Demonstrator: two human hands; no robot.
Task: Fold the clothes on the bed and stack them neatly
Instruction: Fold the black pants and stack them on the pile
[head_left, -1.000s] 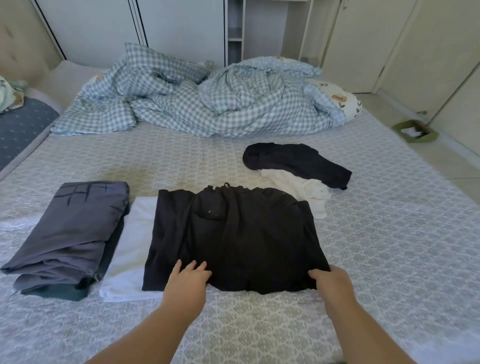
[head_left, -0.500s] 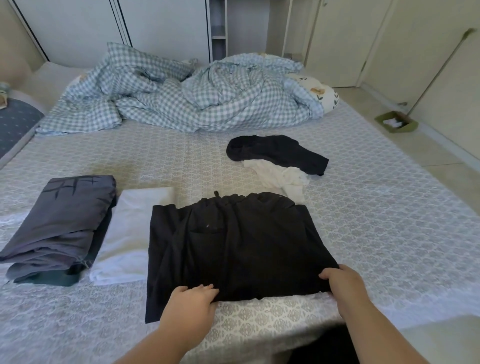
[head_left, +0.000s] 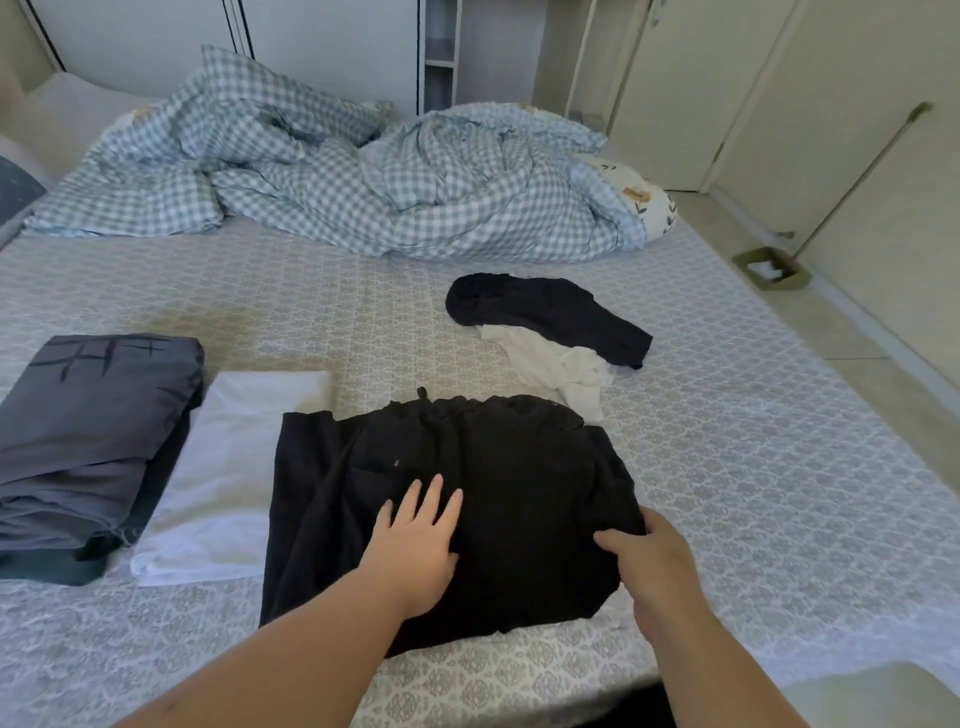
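Observation:
A black garment (head_left: 498, 467) lies spread flat on the bed near its front edge. My left hand (head_left: 415, 540) rests palm down on its middle with straight fingers. My right hand (head_left: 652, 564) lies on the garment's right edge, fingers extended over the cloth. To the left lie a folded white cloth (head_left: 228, 467) and a folded grey stack (head_left: 88, 431). Farther back on the right, a crumpled black garment (head_left: 550, 312) lies over a crumpled white one (head_left: 550, 364).
A rumpled blue checked duvet (head_left: 363, 176) and a floral pillow (head_left: 649, 200) fill the back of the bed (head_left: 779, 467). Wardrobe doors stand behind. On the floor at right sits a green dustpan (head_left: 771, 267) with a long handle.
My left hand has slid from the garment's near edge up onto its middle. My right hand has moved in over the right edge. The view has shifted closer.

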